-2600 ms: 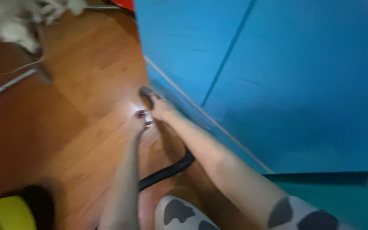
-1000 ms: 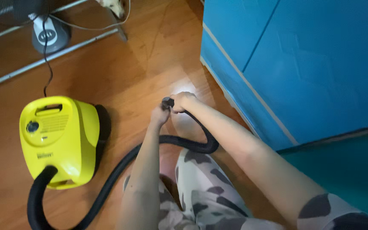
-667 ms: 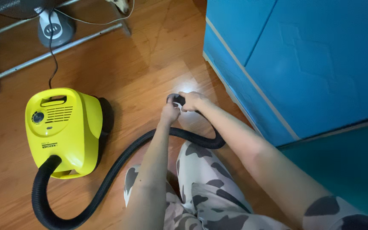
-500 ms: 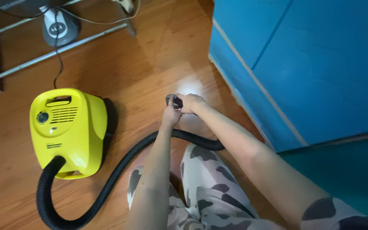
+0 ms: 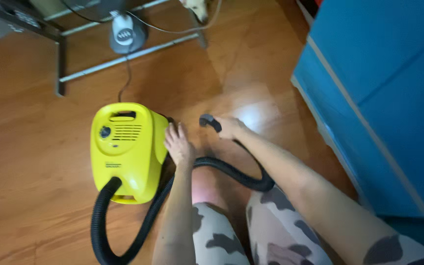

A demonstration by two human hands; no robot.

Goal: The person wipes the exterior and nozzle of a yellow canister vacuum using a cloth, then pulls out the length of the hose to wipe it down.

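A yellow canister vacuum cleaner (image 5: 126, 149) sits on the wooden floor, left of centre. Its black ribbed hose (image 5: 224, 169) loops from the vacuum's near end across my lap. My right hand (image 5: 230, 127) grips the hose just behind its grey end piece (image 5: 207, 119). My left hand (image 5: 178, 145) is off the hose, fingers spread, right beside the vacuum's right side; I cannot tell whether it touches it.
A blue cabinet (image 5: 384, 93) fills the right side. At the top stands a metal frame (image 5: 123, 54) with a grey fan base (image 5: 127, 33) and a cord trailing toward the vacuum. My legs in patterned trousers (image 5: 251, 235) are at the bottom.
My left hand let go of the hose end and moved left to the vacuum's side. The view swung right to left, bringing the vacuum toward the centre. My right hand kept its grip.
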